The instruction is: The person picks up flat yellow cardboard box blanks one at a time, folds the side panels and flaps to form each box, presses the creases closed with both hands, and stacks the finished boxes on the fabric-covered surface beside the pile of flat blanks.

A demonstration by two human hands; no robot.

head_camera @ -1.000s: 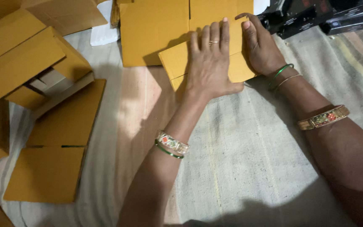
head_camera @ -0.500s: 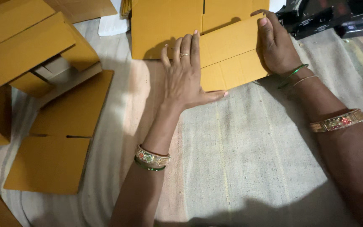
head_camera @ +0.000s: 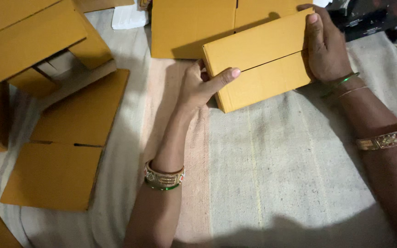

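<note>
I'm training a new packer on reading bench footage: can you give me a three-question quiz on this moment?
1. True or false: both hands grip the yellow folded box.
2. Which hand has its thumb lying across the box's top face? A) left hand B) right hand C) neither
3. What lies on the striped cloth to the person's left, below the open carton?

Key:
1. True; one hand at each end.
2. A.
3. A flattened yellow cardboard sheet, unfolded.
</note>
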